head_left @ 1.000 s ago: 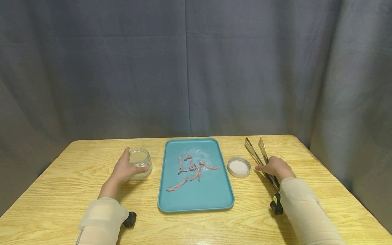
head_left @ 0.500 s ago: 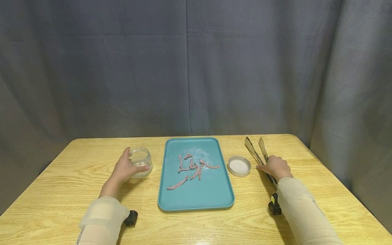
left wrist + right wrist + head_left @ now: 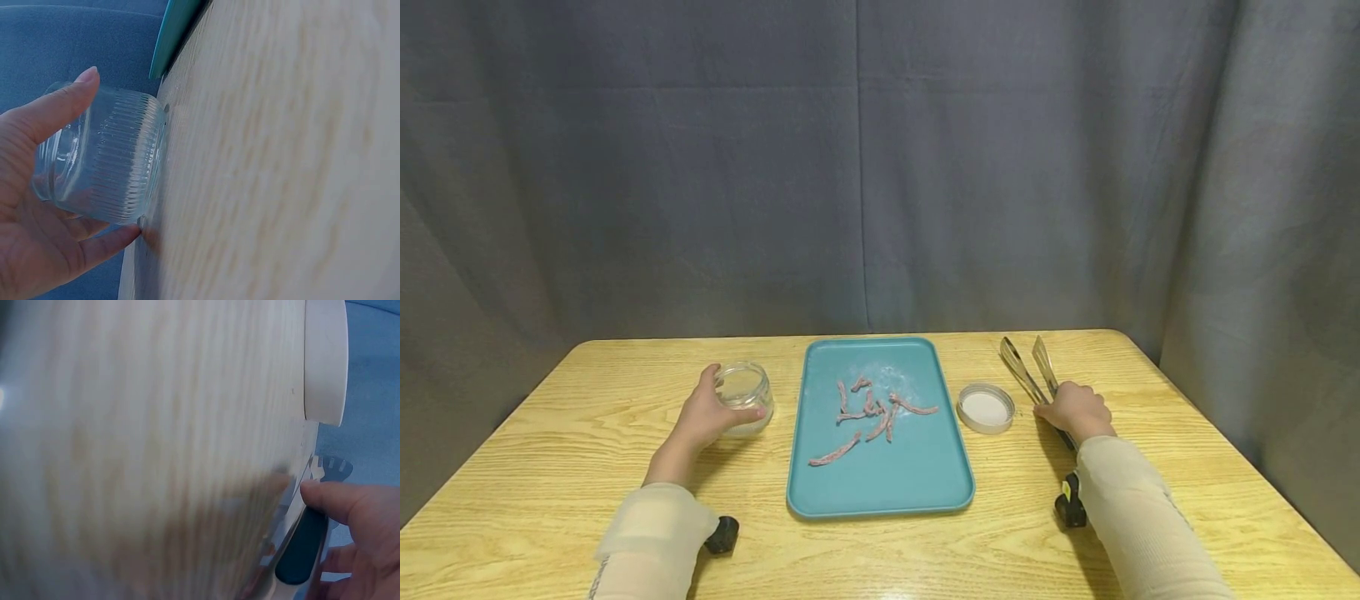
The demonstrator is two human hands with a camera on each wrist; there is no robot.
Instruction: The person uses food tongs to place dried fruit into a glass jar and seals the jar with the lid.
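My left hand (image 3: 700,417) holds a clear glass jar (image 3: 748,392), thumb on the near side and fingers round the far side. In the left wrist view the ribbed jar (image 3: 122,150) stands mouth up on the table, with nothing inside. At the right, my right hand (image 3: 1078,411) grips metal tongs (image 3: 1017,362) that lie with spread heads pointing away. The right wrist view shows the thumb on a dark green handle grip (image 3: 303,550) and the other fingers on the far side. Between the hands, several thin pinkish strips (image 3: 835,454) lie on a teal tray (image 3: 880,489).
A round lid (image 3: 987,410) with a white inside lies upturned between the tray and the tongs. White powder (image 3: 887,379) dusts the tray's far part. Behind the wooden table (image 3: 760,542) hangs a grey curtain (image 3: 737,183).
My right thumb has drawn in toward the tongs, and the right hand has shifted slightly left. My left hand and the jar have stayed in place.
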